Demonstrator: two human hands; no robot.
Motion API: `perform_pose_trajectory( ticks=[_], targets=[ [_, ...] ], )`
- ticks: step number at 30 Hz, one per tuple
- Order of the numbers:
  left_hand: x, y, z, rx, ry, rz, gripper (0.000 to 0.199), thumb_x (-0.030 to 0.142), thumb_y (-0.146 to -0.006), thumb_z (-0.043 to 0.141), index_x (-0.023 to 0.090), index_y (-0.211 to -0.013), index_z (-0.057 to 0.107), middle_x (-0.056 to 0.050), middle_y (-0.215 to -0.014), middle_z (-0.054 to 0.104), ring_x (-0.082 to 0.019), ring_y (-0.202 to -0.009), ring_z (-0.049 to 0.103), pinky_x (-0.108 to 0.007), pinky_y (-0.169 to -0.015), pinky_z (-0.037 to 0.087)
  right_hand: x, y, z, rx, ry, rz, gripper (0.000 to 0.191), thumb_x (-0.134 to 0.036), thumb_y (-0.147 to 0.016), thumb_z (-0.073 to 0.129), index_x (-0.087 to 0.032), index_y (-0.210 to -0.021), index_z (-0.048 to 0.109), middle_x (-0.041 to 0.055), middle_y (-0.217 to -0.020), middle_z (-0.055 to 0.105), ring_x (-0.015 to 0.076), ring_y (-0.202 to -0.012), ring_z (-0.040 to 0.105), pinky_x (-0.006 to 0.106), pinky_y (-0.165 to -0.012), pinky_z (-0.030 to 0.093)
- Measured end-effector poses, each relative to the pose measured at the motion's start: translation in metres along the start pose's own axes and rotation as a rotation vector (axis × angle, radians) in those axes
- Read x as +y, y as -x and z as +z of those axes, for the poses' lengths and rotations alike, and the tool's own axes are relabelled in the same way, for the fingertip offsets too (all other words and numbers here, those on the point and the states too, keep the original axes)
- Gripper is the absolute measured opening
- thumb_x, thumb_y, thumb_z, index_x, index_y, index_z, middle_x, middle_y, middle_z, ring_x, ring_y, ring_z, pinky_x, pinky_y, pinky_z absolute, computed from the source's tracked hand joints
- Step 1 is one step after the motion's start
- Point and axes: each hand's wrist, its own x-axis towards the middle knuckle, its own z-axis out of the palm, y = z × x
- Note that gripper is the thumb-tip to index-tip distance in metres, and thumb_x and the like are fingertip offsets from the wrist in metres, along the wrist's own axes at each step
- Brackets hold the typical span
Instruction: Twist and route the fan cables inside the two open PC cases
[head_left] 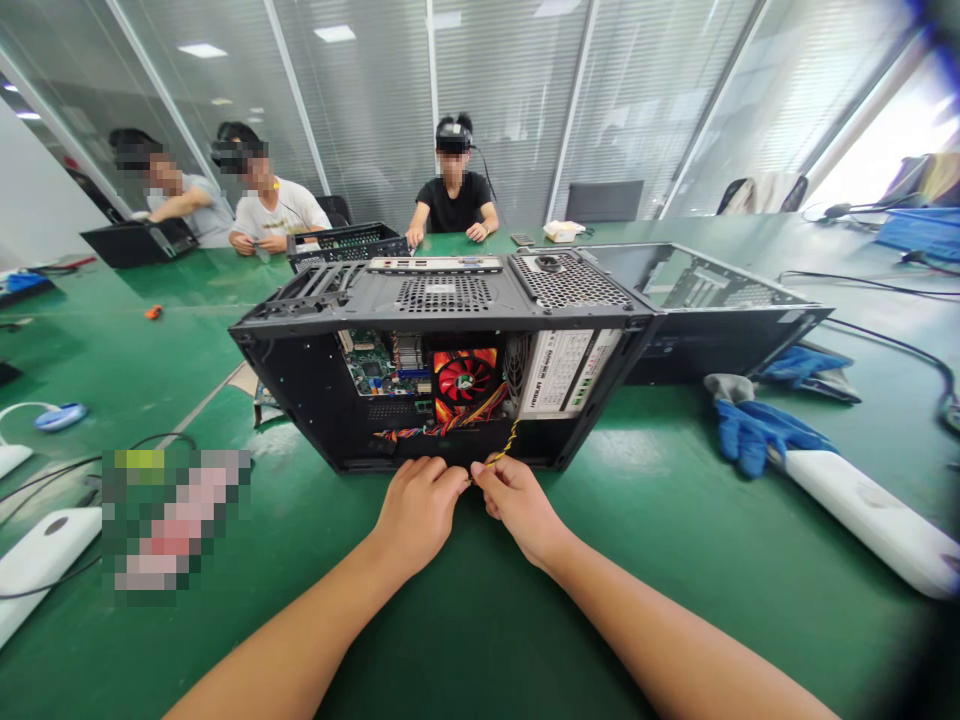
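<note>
A black computer case (300, 400) lies in front of me with its side open. Inside are a green motherboard (367, 370), a red cooling fan (463, 382), a bundle of coloured wires (450, 425) and a white-labelled power supply (570, 372). A twisted yellow-and-black cable (513, 438) runs from below the power supply out to my hands. At the case's near edge, my right hand (521, 505) pinches this cable between thumb and fingers. My left hand (424, 505) is closed at its end, fingertips almost meeting the right ones. The cable's tip is hidden by the fingers.
Behind the case's right side lies a black side panel or cover (720, 335). Blue work gloves (757, 425) and a white power bank-like block (862, 510) lie to the right. Cables and white devices (52, 545) are at the left. Several people sit across the green table (637, 560).
</note>
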Motion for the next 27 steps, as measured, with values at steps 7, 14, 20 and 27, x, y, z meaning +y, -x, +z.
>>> perform_pose_trajectory(
  ticks=[7, 14, 20, 27],
  targets=[
    [-0.0001, 0.0004, 0.0007, 0.011, 0.042, -0.007, 0.022, 0.025, -0.095, 0.047, 0.018, -0.084, 0.065, -0.004, -0.076, 0.058, -0.02, -0.075, 0.053, -0.034, -0.072, 0.042, 0.0015, -0.0007, 0.0006, -0.001, -0.02, 0.026, 0.046, -0.06, -0.072, 0.065, -0.021, -0.065, 0.044, -0.0076, -0.051, 0.037, 0.0073, -0.043, 0.031, 0.024, -0.043, 0.022],
    [-0.0008, 0.001, 0.0006, 0.006, 0.038, -0.004, 0.021, 0.026, -0.095, 0.048, 0.018, -0.083, 0.063, -0.004, -0.077, 0.058, -0.02, -0.077, 0.052, -0.034, -0.072, 0.042, 0.0019, -0.0013, -0.0003, -0.007, -0.011, 0.011, 0.045, -0.06, -0.073, 0.065, -0.021, -0.067, 0.045, -0.0071, -0.052, 0.04, 0.0079, -0.044, 0.033, 0.024, -0.043, 0.024],
    [-0.0009, 0.0001, 0.0016, 0.021, -0.006, -0.004, 0.023, 0.024, -0.096, 0.044, 0.02, -0.085, 0.065, -0.003, -0.074, 0.057, -0.019, -0.072, 0.052, -0.032, -0.068, 0.04, 0.0028, -0.0015, -0.0003, -0.015, 0.018, 0.002, 0.045, -0.06, -0.076, 0.062, -0.021, -0.064, 0.043, -0.0069, -0.051, 0.039, 0.0079, -0.044, 0.032, 0.025, -0.043, 0.024],
    [-0.0016, 0.0003, 0.0019, 0.02, 0.003, -0.013, 0.023, 0.023, -0.096, 0.044, 0.02, -0.086, 0.065, -0.003, -0.074, 0.058, -0.018, -0.072, 0.053, -0.032, -0.069, 0.041, 0.0023, -0.0011, -0.0003, -0.023, 0.014, 0.0, 0.045, -0.059, -0.077, 0.062, -0.021, -0.065, 0.043, -0.0075, -0.051, 0.037, 0.0076, -0.044, 0.031, 0.025, -0.044, 0.024]
  ],
)
